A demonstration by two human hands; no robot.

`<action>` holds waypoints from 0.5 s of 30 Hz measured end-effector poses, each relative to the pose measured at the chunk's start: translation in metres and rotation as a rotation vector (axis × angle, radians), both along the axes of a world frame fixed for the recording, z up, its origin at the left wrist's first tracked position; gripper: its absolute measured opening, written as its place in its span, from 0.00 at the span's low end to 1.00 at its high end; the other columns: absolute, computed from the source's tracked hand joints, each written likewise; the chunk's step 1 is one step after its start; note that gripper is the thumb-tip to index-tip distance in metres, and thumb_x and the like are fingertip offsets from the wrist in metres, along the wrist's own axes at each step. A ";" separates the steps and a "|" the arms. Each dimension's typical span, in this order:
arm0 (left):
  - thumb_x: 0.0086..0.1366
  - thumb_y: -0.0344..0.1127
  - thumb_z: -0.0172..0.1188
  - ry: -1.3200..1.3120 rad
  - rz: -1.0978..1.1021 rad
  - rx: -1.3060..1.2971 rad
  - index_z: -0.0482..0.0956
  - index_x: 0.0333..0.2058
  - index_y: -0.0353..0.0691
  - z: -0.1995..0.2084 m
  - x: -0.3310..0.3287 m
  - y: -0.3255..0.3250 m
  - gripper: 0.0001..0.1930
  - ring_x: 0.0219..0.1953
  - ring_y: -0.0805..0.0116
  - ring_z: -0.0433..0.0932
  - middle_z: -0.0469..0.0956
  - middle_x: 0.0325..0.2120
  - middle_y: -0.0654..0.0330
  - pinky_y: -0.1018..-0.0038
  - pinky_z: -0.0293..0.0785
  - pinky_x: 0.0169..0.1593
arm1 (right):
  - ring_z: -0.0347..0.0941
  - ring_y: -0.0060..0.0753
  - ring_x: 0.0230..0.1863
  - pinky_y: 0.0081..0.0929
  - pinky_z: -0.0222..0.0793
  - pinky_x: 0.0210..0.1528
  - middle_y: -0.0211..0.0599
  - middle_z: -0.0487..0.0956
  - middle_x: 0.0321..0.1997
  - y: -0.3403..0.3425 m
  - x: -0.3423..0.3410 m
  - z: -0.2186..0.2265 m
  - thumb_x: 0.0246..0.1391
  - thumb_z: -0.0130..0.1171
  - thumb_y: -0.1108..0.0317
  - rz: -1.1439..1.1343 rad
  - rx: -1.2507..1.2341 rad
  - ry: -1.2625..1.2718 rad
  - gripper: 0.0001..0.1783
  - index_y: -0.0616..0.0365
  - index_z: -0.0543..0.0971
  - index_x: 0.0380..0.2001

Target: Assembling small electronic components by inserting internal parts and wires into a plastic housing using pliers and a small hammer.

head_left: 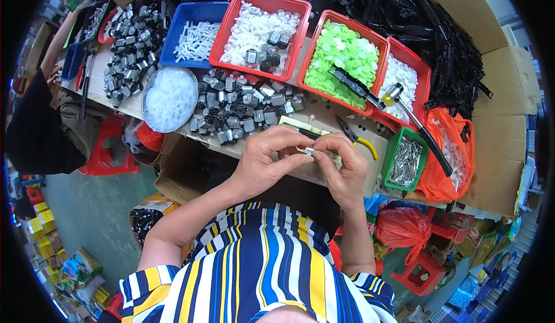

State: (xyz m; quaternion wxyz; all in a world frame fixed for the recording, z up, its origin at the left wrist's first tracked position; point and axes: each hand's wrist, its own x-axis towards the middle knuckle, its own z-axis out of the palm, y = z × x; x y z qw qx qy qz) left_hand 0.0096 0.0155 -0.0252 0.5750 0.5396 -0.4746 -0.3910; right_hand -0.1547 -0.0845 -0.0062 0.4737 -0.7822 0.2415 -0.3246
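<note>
My left hand (267, 162) and my right hand (342, 170) meet just above the table's front edge, fingertips pinched together on a small white plastic part (309, 150). Both hands touch that part; which one bears it I cannot tell. Right behind the hands lies a heap of small grey and black metal parts (245, 106). A pair of yellow-handled pliers (356, 137) rests on the table just beyond my right hand.
Red bins of white pieces (259, 31) and green discs (342, 57), a blue bin (191, 37), a round clear tub (169, 98), a green box of metal pins (406, 161), a hammer (416, 123), an orange bag (454, 149). Another person sits at far left (40, 126).
</note>
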 end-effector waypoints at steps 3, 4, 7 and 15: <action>0.60 0.29 0.70 -0.092 0.081 -0.004 0.84 0.46 0.36 0.005 -0.002 -0.001 0.15 0.31 0.73 0.78 0.80 0.38 0.58 0.76 0.76 0.35 | 0.78 0.39 0.36 0.31 0.73 0.40 0.42 0.80 0.34 -0.001 0.002 -0.005 0.51 0.64 0.82 -0.020 -0.005 0.001 0.06 0.65 0.79 0.33; 0.60 0.29 0.70 -0.093 0.081 -0.002 0.84 0.46 0.36 0.004 -0.002 -0.001 0.15 0.31 0.73 0.78 0.80 0.38 0.58 0.76 0.76 0.35 | 0.78 0.41 0.37 0.33 0.72 0.41 0.42 0.79 0.36 -0.003 0.004 -0.010 0.50 0.65 0.81 -0.051 -0.078 0.027 0.06 0.64 0.79 0.33; 0.56 0.28 0.72 -0.414 0.185 -0.114 0.85 0.46 0.38 -0.005 0.004 -0.001 0.17 0.37 0.65 0.79 0.80 0.38 0.56 0.73 0.76 0.39 | 0.76 0.44 0.41 0.37 0.70 0.42 0.42 0.78 0.41 -0.010 0.007 -0.022 0.49 0.66 0.79 -0.089 -0.214 0.089 0.07 0.61 0.79 0.33; 0.51 0.31 0.72 -0.992 0.126 -0.293 0.84 0.42 0.41 -0.026 0.009 -0.002 0.17 0.44 0.56 0.77 0.77 0.41 0.58 0.64 0.77 0.44 | 0.74 0.47 0.46 0.40 0.68 0.44 0.40 0.77 0.44 -0.020 0.011 -0.036 0.48 0.67 0.75 -0.064 -0.331 0.162 0.07 0.59 0.80 0.32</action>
